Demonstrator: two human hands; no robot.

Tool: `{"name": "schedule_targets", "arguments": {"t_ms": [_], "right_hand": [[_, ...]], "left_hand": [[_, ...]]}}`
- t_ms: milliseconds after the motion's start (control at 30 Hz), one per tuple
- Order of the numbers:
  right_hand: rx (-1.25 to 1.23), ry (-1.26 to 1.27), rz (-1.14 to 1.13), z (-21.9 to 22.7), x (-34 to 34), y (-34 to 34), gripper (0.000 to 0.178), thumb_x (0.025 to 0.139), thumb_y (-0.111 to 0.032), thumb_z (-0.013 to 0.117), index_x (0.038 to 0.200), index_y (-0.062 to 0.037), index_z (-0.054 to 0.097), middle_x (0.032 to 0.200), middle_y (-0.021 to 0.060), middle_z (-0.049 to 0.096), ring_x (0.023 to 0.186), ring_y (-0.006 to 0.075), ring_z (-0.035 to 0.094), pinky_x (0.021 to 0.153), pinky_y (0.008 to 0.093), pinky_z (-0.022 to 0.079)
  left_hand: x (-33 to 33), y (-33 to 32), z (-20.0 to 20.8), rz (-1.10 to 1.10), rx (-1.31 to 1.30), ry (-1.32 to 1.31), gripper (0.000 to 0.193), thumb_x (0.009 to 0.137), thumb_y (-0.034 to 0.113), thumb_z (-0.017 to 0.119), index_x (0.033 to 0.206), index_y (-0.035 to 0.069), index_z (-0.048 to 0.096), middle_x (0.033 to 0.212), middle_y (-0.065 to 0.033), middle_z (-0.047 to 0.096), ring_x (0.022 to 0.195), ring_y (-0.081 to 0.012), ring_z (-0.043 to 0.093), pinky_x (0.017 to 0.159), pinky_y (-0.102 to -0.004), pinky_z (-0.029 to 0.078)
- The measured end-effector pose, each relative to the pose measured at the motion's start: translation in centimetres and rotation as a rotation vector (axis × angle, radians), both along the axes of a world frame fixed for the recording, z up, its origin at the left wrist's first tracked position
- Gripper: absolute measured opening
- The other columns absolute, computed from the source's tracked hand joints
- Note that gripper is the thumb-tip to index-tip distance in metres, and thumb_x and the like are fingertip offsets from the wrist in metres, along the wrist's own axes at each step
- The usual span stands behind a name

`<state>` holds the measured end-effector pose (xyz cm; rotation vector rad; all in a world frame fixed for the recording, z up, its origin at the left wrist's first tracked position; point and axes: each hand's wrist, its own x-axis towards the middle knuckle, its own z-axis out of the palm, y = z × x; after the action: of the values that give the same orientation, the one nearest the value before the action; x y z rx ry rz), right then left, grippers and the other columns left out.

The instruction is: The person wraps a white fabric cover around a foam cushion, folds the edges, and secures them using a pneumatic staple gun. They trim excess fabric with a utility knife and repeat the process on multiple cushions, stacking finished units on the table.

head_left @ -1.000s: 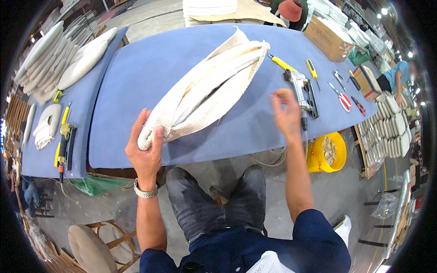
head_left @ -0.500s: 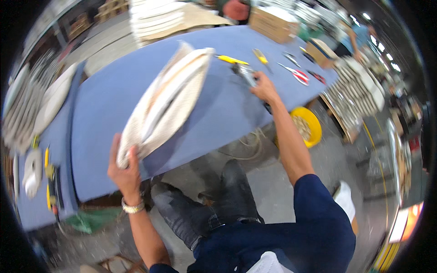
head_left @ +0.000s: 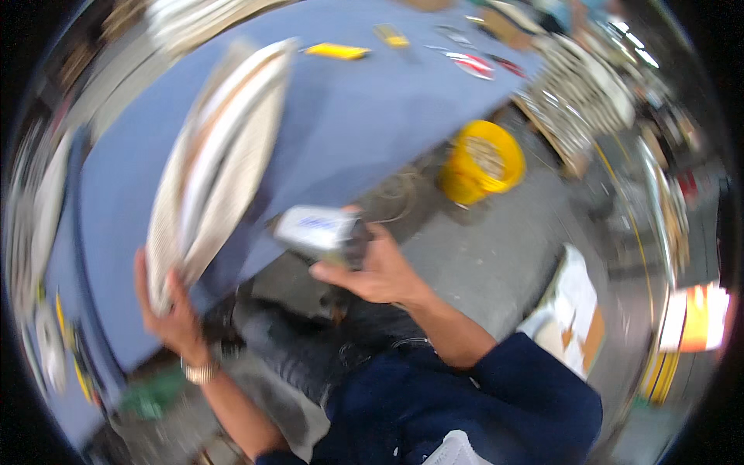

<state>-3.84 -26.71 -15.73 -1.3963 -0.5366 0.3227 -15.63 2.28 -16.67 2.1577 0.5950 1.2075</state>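
Observation:
A long, leaf-shaped panel (head_left: 174,186), wrapped in cream woven fabric with a white inner layer and a tan strip showing, stands tilted over the blue table (head_left: 372,108). My left hand (head_left: 174,314) grips its lower tip, thumb on one face and fingers on the other. In front of my body, my right hand (head_left: 380,267) is closed round a silver-and-black tool, by its boxy shape a staple gun (head_left: 318,229). Motion blurs it, and a pale label with blue marks shows on its side. The gun is apart from the panel, to its right.
Yellow utility knives (head_left: 337,51), red-handled scissors (head_left: 471,65) and other hand tools lie along the table's far side. A yellow bucket (head_left: 457,182) of small pale pieces stands on the floor at right. Stacked cream panels (head_left: 589,85) sit beyond it.
My right hand has brought the staple gun from the table's far right back toward my body. The panel stays in my left hand. The whole view has swung to the right.

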Motion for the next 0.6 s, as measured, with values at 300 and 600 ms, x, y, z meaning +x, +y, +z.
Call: {"name": "schedule_targets", "arguments": {"t_ms": [300, 600], "right_hand": [[-0.066, -0.192, 0.272, 1.9, -1.8, 2.1, 0.040, 0.096, -0.004, 0.069, 0.134, 0.0030, 0.059, 0.113, 0.0136, 0.073, 0.068, 0.0089, 0.059, 0.057, 0.0241, 0.049], [-0.106, -0.379, 0.338, 1.9, -2.3, 5.7, 0.029, 0.095, 0.006, 0.065, 0.123, 0.0046, 0.063, 0.110, 0.0135, 0.074, 0.066, 0.0089, 0.060, 0.053, 0.0242, 0.048]], "left_hand": [[0.7, -1.5, 1.2, 0.016, 0.228, -0.055, 0.062, 0.077, 0.026, 0.091, 0.130, 0.005, 0.068, 0.127, -0.0158, 0.071, 0.114, -0.0301, 0.070, 0.098, -0.0397, 0.055], [0.3, -1.7, 0.4, -0.015, 0.267, -0.100, 0.069, 0.072, 0.024, 0.091, 0.134, 0.008, 0.066, 0.128, -0.0119, 0.070, 0.118, -0.0305, 0.066, 0.101, -0.0425, 0.052]]}}
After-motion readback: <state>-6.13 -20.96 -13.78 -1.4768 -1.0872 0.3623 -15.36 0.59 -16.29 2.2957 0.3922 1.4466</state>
